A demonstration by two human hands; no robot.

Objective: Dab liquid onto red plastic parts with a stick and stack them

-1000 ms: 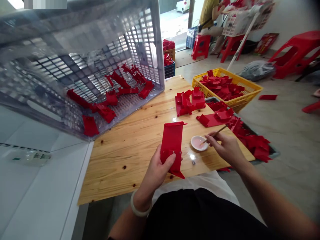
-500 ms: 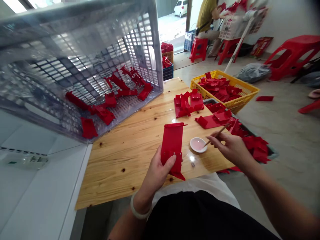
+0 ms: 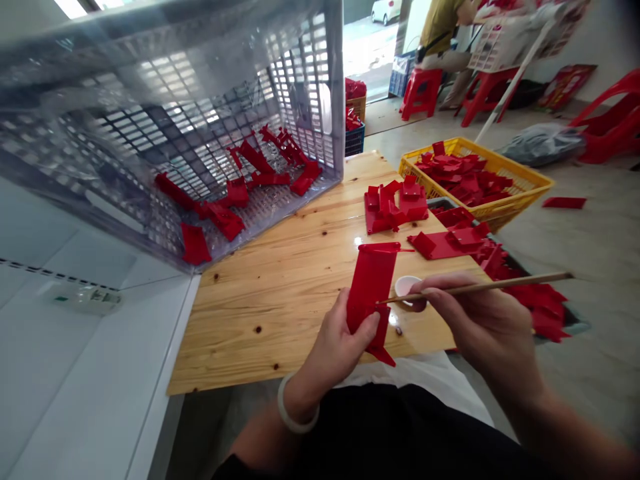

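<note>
My left hand [image 3: 345, 340] is wrapped round a flat red plastic part [image 3: 373, 280], thumb on its front face, held tilted over the table's near edge. A thin brush-like stick [image 3: 480, 287] is pinched in my right hand [image 3: 485, 327]. Its tip reaches the face of the red part, just above my left thumb; whether it touches I cannot tell. Behind my right fingertips stands a small white dish [image 3: 406, 285], partly hidden by them. More red parts [image 3: 395, 203] lie on the wooden table [image 3: 295, 287] beyond the dish.
A grey crate [image 3: 335, 87] lies on its side at the left, with several red pieces inside. To the right, a yellow crate [image 3: 525, 183] and a darker bin [image 3: 575, 327] hold heaps of red parts. Farther back, a person [image 3: 443, 30] sits on a red stool [image 3: 420, 93].
My right hand has brought the stick from the dish across to the red part. My left hand still holds that part. The whole view has shifted slightly.
</note>
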